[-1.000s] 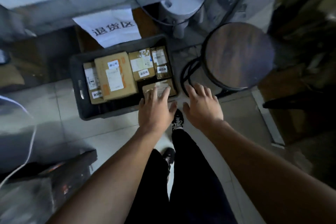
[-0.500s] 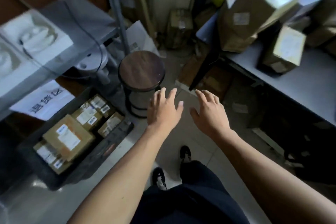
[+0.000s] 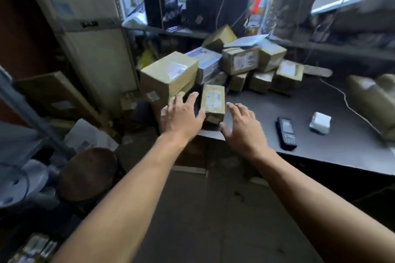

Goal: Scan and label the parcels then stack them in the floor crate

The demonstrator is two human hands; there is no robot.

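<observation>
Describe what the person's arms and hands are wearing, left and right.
Both forearms are bare as far as the frame shows: no sleeves or gloves on the left hand or the right hand. No watch or bracelet shows at either wrist. Motion blur hides any rings.

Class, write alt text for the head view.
Both open hands, left hand and right hand, reach either side of a small parcel at the table edge, a parcel pile behind and a handset to the right.
</observation>
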